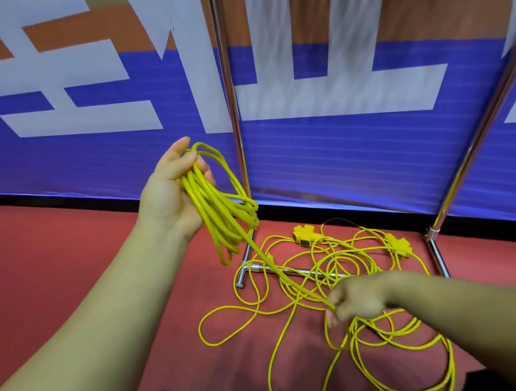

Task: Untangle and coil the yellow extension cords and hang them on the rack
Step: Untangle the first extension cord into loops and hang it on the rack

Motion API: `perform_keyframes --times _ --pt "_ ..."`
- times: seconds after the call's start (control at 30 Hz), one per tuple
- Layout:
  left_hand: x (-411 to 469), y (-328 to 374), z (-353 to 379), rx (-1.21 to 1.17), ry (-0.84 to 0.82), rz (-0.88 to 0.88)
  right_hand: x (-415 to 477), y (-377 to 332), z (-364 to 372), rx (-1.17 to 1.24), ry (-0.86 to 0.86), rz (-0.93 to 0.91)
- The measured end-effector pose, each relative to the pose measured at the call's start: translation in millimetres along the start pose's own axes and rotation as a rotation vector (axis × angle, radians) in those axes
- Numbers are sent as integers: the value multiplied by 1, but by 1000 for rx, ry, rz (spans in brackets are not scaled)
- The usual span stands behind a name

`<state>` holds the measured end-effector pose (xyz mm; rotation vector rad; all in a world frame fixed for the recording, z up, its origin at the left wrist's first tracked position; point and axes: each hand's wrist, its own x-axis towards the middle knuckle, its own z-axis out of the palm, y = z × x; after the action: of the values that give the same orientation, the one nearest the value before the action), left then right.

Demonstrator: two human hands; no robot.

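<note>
**Cord coiled in one hand, fed by the other**

Head view: several loops of yellow cord (219,204) are held in the raised left hand (171,188), its grip closed around them. From that grip one strand is drawn down to the right hand (356,298), pinched narrow on it. Beyond and below this grip, the tangled cords (321,280) are spread on the red floor (59,272) around the rack (291,271) base.

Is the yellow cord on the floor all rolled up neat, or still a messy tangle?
Still a tangle: the cord on the floor sprawls in loose crossing loops. Only the coil in the left hand is gathered.
</note>
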<state>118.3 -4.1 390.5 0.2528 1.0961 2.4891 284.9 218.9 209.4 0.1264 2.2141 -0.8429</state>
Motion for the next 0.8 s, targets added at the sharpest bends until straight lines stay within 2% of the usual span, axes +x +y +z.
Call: perform_keyframes --times 0.03,0.1,0.2,0.23,0.37,0.7,0.8 --pt "-2 0 -1 25 -31 -10 -5 5 -9 35 29 -3" --pt "-5 1 -4 44 -105 -47 -18 11 -34 167 193 -39" --pt "-12 3 -6 132 -208 -90 -39 -9 -71 771 503 -73" --pt "-14 2 -7 175 -231 -98 -47 -19 -82 960 558 -85" --pt "-20 -10 -5 292 -246 -116 -79 -45 -97 1428 472 -227" --pt "-41 -38 18 405 -256 -186 -117 -79 -78 1509 733 -263" --pt "-52 -48 33 471 -267 -171 -118 -88 -79 1420 863 -250"
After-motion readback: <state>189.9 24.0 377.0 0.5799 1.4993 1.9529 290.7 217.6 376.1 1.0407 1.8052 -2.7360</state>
